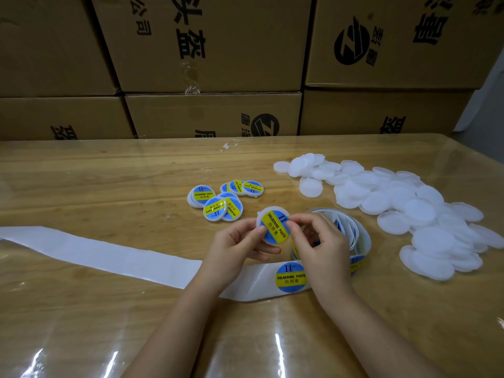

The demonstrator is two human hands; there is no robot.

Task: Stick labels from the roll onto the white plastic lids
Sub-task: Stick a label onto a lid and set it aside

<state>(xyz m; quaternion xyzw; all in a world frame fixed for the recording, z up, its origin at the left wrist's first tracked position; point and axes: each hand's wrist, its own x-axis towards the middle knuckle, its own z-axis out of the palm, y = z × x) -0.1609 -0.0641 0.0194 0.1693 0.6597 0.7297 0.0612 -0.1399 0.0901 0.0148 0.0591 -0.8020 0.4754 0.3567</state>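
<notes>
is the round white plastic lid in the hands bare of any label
No, the round white plastic lid gripped by the left hand and right hand carries a blue and yellow label.

Label roll (364,237) partly behind right hand (324,244); backing strip (95,252) cropped left.

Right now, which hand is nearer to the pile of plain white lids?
Right. The right hand is over the label roll, just left of the pile of plain white lids; the left hand is farther left, beyond the held lid.
</notes>
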